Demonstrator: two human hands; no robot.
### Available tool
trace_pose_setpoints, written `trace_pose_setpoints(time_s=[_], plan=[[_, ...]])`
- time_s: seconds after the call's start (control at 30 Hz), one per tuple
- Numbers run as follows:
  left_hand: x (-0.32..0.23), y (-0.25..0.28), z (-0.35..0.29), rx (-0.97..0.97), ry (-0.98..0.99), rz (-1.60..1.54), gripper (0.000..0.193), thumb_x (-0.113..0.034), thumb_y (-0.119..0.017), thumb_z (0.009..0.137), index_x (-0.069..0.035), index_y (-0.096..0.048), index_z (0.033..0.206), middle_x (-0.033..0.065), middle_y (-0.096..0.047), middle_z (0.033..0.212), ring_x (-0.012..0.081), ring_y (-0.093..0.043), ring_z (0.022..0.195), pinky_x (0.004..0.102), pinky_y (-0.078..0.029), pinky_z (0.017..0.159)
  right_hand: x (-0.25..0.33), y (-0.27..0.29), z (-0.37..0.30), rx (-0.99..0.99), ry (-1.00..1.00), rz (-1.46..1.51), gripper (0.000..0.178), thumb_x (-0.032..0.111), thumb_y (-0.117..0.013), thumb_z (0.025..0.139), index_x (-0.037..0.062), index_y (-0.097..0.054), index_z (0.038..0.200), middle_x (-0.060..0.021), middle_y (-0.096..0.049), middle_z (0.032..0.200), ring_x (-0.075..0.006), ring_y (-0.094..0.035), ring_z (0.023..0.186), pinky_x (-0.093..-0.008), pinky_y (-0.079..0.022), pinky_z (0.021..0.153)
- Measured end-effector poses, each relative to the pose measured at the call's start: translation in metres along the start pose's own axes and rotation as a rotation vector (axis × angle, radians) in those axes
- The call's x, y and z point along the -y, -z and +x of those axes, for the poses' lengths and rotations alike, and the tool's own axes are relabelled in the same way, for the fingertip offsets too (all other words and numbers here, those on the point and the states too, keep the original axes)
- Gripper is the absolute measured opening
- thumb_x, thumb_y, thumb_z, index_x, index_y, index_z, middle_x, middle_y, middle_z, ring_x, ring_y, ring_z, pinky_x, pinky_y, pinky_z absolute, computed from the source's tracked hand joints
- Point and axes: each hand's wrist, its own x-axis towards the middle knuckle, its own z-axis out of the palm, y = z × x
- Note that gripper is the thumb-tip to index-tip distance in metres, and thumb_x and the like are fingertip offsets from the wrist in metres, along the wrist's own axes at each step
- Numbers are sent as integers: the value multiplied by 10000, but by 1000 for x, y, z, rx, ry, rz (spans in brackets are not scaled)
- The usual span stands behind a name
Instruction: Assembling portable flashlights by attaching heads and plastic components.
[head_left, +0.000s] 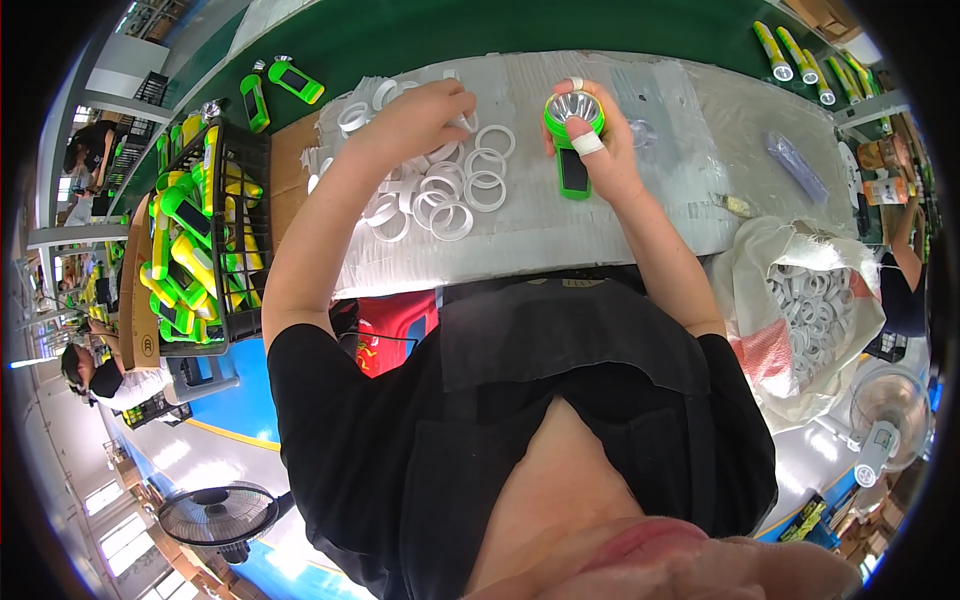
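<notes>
My right hand is closed round a green flashlight with a dark panel on its body. Its silver reflector faces up, with my thumb across its lower edge. White bands wrap the thumb and one finger. Over a loose pile of white plastic rings, my left hand has its fingers curled and pinched together. A bit of a white ring shows at those fingertips. The rings lie on the worktable covering, mostly below and left of that hand.
A black crate at the left holds several green and yellow flashlights. Two more green flashlights lie behind it. At the right, a white woven sack is full of rings. Yellow flashlights lie at the far right. Fans stand behind.
</notes>
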Motion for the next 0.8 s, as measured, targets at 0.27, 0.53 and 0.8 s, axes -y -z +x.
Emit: trace_pose_setpoints(time_s=[0.27, 0.53, 0.8], plan=[[-72, 10, 5, -596, -144, -614, 233, -185, -844, 725, -106, -728, 911, 59, -600, 1071, 168, -591, 897, 287, -489, 708, -2, -3, -1, -46, -14, -63, 335, 160, -616, 915, 46, -496, 1206, -60, -609, 899, -122, -584, 719, -281, -486, 656], [-91, 4, 12, -598, -184, -479, 305, -201, -849, 699, -136, -764, 984, 44, -538, 1042, 186, -559, 919, 314, -503, 759, -4, 3, -1, 36, 96, -94, 399, 201, -609, 931, 54, -470, 1276, -60, -582, 1103, -155, -584, 953, -301, -490, 825], [-95, 4, 16, -544, -230, -487, 349, -252, -839, 706, -173, -749, 1034, 47, -547, 1059, 200, -572, 939, 331, -505, 774, 30, 32, 6, 139, 223, -403, 537, 188, -782, 803, 79, -581, 1289, -80, -613, 1227, -209, -604, 1107, -345, -486, 951]])
